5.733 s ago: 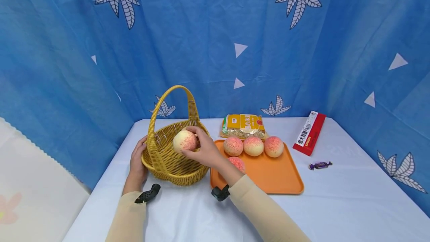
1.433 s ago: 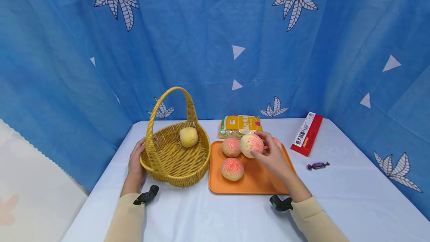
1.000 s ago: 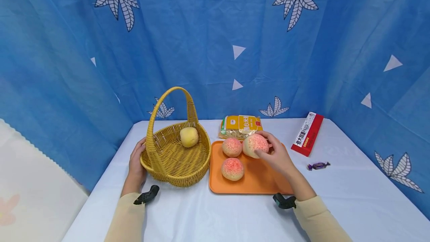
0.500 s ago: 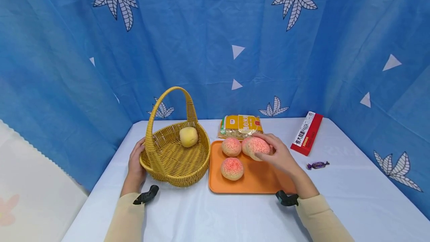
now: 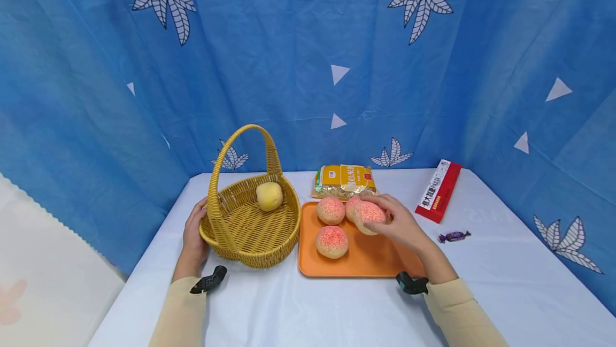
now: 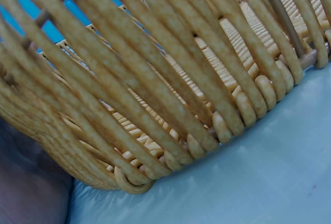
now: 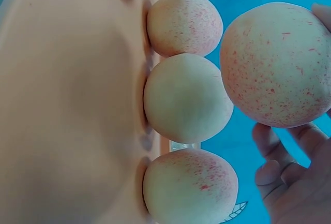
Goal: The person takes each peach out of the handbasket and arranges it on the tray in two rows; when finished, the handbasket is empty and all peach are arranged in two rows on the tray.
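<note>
My right hand (image 5: 397, 223) holds a pink-flecked peach (image 5: 369, 217) between thumb and fingers above the orange tray (image 5: 375, 261). In the right wrist view that held peach (image 7: 276, 63) is apart from the tray's surface, close beside a row of several peaches (image 7: 189, 98). From the head, one of them is partly hidden behind the held peach and another is covered by the hand. My left hand (image 5: 194, 234) rests along the outer left side of the yellow wicker basket (image 5: 260, 259). A pale yellow peach (image 5: 269, 196) lies inside the basket. The left wrist view shows mostly basket wall (image 6: 155, 79).
Behind the tray lies a yellow pasta bag (image 5: 344, 181). A red and white pasta box (image 5: 439, 191) and a purple wrapped candy (image 5: 454, 236) are on the white-covered table (image 5: 298, 315) at the right. Blue curtains (image 5: 289, 58) close in the back and sides.
Since the oldest frame, my right hand has carried a peach from over the basket to over the tray. Lately it has shifted slightly right and lower. The left hand stays by the basket.
</note>
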Tool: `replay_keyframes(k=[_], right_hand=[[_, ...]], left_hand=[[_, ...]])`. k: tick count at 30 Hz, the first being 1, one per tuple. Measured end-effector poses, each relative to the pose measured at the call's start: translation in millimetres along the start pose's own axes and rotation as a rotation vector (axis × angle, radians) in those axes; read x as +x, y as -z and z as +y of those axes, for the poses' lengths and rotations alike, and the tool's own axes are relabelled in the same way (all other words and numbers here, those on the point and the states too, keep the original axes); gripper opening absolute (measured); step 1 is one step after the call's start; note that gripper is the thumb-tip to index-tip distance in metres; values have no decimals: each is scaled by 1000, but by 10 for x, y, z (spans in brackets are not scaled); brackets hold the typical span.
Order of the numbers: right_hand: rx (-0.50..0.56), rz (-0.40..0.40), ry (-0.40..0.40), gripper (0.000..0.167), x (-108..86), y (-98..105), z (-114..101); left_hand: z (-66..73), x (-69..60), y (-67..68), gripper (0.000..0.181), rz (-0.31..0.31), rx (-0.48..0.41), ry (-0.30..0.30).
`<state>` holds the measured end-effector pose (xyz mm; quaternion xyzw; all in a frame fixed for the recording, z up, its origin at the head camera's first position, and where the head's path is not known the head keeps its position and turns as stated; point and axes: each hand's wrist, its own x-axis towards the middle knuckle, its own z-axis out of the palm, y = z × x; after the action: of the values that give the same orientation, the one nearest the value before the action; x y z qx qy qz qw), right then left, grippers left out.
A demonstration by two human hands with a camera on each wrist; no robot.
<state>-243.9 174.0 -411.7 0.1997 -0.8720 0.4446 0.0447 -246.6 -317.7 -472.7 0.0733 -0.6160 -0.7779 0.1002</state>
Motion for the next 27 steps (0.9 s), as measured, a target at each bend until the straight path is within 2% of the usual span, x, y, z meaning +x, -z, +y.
replay_keyframes(k=[5, 18, 27], right_hand=[[-14, -18, 16, 59, 9, -14, 28], [6, -95, -44, 58, -9, -30, 70], [-54, -155, -68, 59, -27, -46, 134]], left_hand=[[22, -13, 3, 43, -1, -4, 5], [22, -8, -7, 43, 5, -7, 16], [-5, 5, 2, 42, 3, -11, 2]])
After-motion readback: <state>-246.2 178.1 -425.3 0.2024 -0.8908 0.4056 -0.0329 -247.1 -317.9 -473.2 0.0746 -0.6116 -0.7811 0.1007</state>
